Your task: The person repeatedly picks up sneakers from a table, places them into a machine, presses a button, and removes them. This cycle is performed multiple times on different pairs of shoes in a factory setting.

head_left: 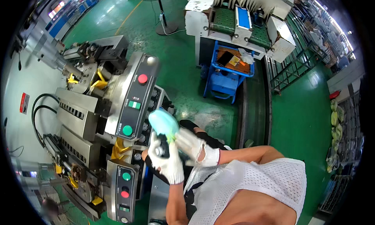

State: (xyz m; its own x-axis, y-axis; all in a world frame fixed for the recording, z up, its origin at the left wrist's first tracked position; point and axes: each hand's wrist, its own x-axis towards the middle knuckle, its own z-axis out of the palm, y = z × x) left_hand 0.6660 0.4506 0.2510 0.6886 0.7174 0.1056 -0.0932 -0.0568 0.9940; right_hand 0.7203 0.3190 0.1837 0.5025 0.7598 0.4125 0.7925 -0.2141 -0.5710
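In front of my lap is a light turquoise shoe, its rounded toe up and left, a bright green patch at its lower end. My right hand, in a white knit glove with a torn wrist, is closed on the shoe's right side; its fingers are slightly blurred. From below, my left hand, also gloved in white, curls thumb and fingers around the lower end, one fingertip against the green patch. A dark gap with a small round grey piece shows between those fingers; I cannot tell what it belongs to.
At left stands a machine with a sloped upper control panel and a lower panel, carrying red and green buttons. Ahead are a blue cart, a conveyor machine and a stand base. Racks line the right.
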